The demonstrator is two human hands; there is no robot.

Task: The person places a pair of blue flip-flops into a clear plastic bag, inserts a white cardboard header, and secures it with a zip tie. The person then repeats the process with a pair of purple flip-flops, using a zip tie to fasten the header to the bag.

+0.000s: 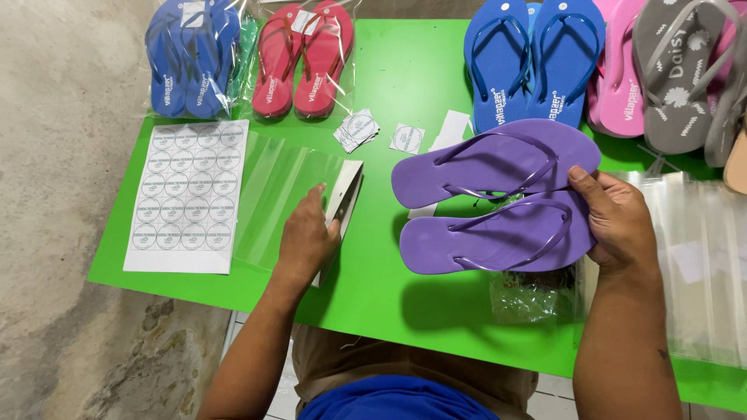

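Note:
My right hand (615, 222) grips the heel ends of a pair of purple flip-flops (490, 198), held side by side just above the green table (405, 70) with toes pointing left. My left hand (307, 237) rests on a clear plastic bag with a white card header (342, 198), fingers pinching near its open edge. The bag lies flat on the table, left of the flip-flops.
A sheet of round stickers (187, 194) lies at the left. Bagged blue (191, 54) and red flip-flops (307, 58) sit at the back left; loose blue (529, 58), pink and grey ones (677, 74) at the back right. Clear bags (700, 257) are stacked at the right.

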